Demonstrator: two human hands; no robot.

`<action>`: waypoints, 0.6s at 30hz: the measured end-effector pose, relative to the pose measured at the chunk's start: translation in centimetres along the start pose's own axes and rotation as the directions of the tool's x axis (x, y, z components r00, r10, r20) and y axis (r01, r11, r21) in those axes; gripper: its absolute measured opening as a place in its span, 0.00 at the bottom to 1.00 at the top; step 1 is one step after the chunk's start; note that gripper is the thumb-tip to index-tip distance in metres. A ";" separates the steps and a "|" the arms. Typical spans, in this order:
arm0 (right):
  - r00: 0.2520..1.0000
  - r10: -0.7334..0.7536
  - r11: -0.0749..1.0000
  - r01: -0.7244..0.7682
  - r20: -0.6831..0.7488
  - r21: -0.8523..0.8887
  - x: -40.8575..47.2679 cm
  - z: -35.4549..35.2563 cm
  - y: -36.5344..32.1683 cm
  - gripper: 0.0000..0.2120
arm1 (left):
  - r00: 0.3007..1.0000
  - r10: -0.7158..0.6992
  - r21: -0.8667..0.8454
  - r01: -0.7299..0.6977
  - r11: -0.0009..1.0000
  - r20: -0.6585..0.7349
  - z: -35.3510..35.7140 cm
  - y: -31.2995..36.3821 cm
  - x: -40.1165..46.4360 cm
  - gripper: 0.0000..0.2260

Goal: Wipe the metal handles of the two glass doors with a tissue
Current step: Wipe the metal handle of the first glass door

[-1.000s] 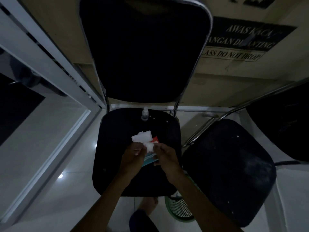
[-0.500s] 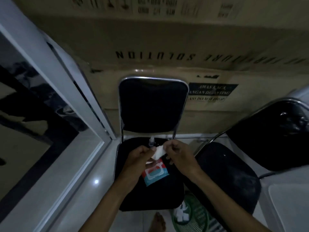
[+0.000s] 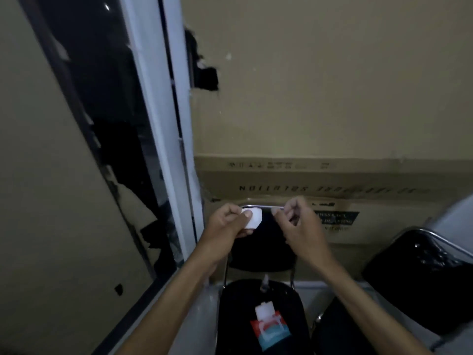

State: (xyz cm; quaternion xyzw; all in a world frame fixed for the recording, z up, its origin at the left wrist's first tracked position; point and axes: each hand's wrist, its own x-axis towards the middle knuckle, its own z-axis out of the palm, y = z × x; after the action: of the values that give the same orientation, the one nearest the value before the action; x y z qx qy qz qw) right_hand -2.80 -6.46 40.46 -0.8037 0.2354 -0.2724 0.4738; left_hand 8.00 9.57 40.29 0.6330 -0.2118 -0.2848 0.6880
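I have only the tissue in hand so far; none of the wiping has begun, as far as I can judge. My left hand (image 3: 231, 222) pinches a small folded white tissue (image 3: 252, 219) between thumb and fingers, held up in front of the black padded backrest of the chrome-framed chair (image 3: 261, 249). My right hand (image 3: 297, 221) is loosely curled just beside it, fingers bent as if pinching something, but I cannot tell whether it grips a corner of the tissue or nothing at all; the light is too dim.

The tissue looks clean, dry and compact, folded into a rounded pad, and most of it is covered by my left thumb.

Below, on the chair's black seat, lies the red and blue tissue packet (image 3: 270, 329) with its white flap open. A second black chair (image 3: 422, 272) stands to the right, and brown cardboard boxes (image 3: 332, 180) are stacked behind.

To the left runs a white-framed glass panel (image 3: 163, 124), probably part of a door, yet no metal handle shows anywhere. Both handles are left to do, and I judge I must first turn towards the doors.
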 end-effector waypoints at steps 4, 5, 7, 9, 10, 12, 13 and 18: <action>0.960 0.111 0.974 -0.157 0.258 0.162 -0.9 1.1 -7.3 0.17 | 0.989 0.149 0.076 -0.149 0.986 0.012 -2.6 5.4 -2.3 0.06; 0.958 0.087 0.970 -0.145 0.274 0.198 -1.2 1.5 -8.6 0.16 | 0.985 0.173 0.085 -0.175 0.981 0.023 -3.2 6.5 -2.9 0.06; 0.963 0.015 0.947 -0.100 0.270 0.305 -1.8 2.5 -11.1 0.11 | 0.971 0.236 0.110 -0.237 0.965 0.025 -4.5 8.2 -4.2 0.09; 0.963 -0.010 0.914 -0.100 0.268 0.393 -2.2 3.6 -13.4 0.08 | 0.960 0.279 0.128 -0.279 0.952 0.017 -6.0 9.6 -5.5 0.08; 0.960 -0.013 0.898 -0.112 0.281 0.425 -2.3 4.2 -14.5 0.08 | 0.957 0.291 0.129 -0.289 0.948 0.010 -6.9 10.2 -6.1 0.08; 0.951 -0.051 0.882 -0.100 0.304 0.460 -2.7 5.4 -16.5 0.09 | 0.946 0.323 0.151 -0.318 0.936 -0.005 -8.9 11.4 -7.5 0.09; 0.945 -0.079 0.881 -0.082 0.316 0.465 -2.8 6.2 -17.3 0.10 | 0.937 0.348 0.168 -0.343 0.924 -0.003 -9.9 12.1 -8.2 0.10; 0.911 -0.207 0.902 0.037 0.356 0.430 -3.3 9.2 -20.7 0.12 | 0.899 0.437 0.176 -0.426 0.888 -0.030 -13.5 14.8 -11.1 0.10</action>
State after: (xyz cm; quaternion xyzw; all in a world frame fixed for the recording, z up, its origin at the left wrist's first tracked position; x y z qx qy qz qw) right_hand 3.33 10.59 54.41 -0.7361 0.0206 -0.1790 0.6524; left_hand 10.36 27.56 54.24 0.6342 -0.3463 -0.0845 0.6861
